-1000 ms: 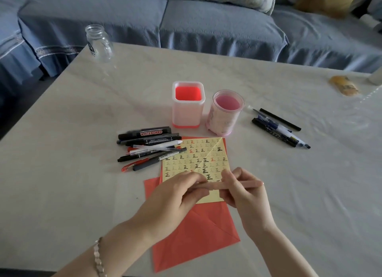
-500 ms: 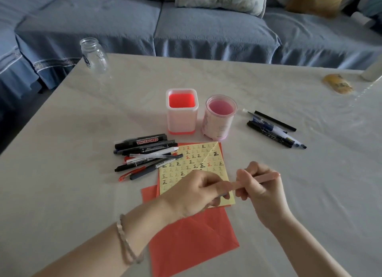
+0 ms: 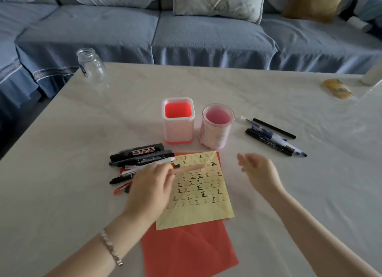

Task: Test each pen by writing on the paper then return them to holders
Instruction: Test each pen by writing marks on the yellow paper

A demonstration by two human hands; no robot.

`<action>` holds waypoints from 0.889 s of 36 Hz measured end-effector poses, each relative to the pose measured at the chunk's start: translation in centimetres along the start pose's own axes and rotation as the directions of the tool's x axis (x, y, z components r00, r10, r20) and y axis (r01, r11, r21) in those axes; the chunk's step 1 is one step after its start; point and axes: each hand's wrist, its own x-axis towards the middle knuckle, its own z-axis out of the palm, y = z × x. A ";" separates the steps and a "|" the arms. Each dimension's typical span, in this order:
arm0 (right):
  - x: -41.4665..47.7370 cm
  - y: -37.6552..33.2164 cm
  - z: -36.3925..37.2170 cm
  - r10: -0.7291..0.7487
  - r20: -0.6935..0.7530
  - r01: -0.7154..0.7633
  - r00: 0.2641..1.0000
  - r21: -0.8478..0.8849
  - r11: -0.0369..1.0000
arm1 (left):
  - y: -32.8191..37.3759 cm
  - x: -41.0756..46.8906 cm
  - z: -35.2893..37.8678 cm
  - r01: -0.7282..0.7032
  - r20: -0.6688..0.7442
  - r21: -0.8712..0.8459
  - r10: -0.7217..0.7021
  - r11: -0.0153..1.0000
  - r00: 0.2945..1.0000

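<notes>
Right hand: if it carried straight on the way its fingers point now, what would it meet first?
Probably the round pink holder: the open right hand points toward its lower wall, with bare table between. The hand's height is unclear, so contact is uncertain.

Bare table point(image 3: 62, 173) lies open left of the marker pile point(image 3: 142, 155) and right of the yellow paper point(image 3: 198, 196). Behind the paper the square holder point(image 3: 178, 125) and round holder point(image 3: 216, 132) stand with a narrow gap between them; loose pens point(image 3: 272, 139) lie farther right.
</notes>
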 end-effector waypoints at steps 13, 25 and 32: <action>7.8 4.0 -2.6 -0.097 -0.098 -0.006 0.990 -0.738 0.674 | -6.6 1.1 -0.6 0.134 -0.070 0.311 -0.118 0.941 0.991; 2.1 0.7 -2.5 -0.174 -0.048 0.130 0.984 -0.478 0.869 | -1.5 1.1 -0.6 -0.047 0.003 0.036 0.047 0.998 0.999; -4.8 -4.5 -2.1 -0.434 0.254 0.476 0.865 -0.137 0.869 | 3.3 0.9 -1.2 -0.386 0.116 -0.049 0.389 0.921 0.914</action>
